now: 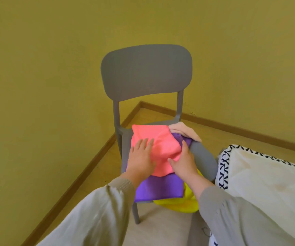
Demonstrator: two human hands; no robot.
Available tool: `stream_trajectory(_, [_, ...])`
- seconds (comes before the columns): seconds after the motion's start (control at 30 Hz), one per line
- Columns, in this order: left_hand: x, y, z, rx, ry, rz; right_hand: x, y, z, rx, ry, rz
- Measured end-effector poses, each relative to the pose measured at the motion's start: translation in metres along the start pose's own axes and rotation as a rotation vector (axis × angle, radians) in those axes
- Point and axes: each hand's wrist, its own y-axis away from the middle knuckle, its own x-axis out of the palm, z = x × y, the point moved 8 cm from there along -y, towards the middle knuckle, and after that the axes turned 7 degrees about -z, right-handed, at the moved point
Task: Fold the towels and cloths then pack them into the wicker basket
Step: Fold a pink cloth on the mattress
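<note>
A pink cloth (156, 142) lies on top of a purple cloth (160, 189) on the seat of a grey chair (145, 73). My left hand (141, 158) lies flat on the pink cloth's left side with its fingers straight. My right hand (183, 161) rests on the cloth's right edge, thumb spread over the pink fabric. A yellow cloth (182, 204) hangs off the seat's front right corner under the purple one. A pale peach cloth (184, 130) is bunched at the seat's back right. No wicker basket is in view.
The chair stands in a corner of yellow walls with a brown skirting board (82, 174). A white cushion with black cross stitching (260, 176) sits close on the right, touching the chair's side.
</note>
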Motion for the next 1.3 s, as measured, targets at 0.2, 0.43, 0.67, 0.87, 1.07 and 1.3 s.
stream_trajectory(0.2, [0.009,-0.017,-0.026,-0.020,0.165,0.140,-0.021,-0.015,0.019,-0.075,0.146,-0.043])
stream_trajectory(0.43, [-0.038,-0.036,-0.046,-0.073,0.599,0.042,-0.076,-0.016,0.087,-0.207,-0.312,-0.010])
stream_trajectory(0.67, [-0.111,-0.043,-0.075,-0.011,0.790,0.001,-0.138,0.004,0.145,-0.310,-0.390,0.019])
stream_trajectory(0.87, [-0.160,-0.026,-0.104,0.023,0.671,-0.055,-0.198,0.036,0.172,-0.373,-0.350,-0.106])
stream_trajectory(1.07, [-0.231,-0.001,-0.145,0.003,0.664,-0.286,-0.268,0.074,0.191,-0.447,-0.196,-0.348])
stream_trajectory(1.3, [-0.301,0.033,-0.192,0.030,0.676,-0.436,-0.331,0.119,0.200,-0.509,-0.089,-0.394])
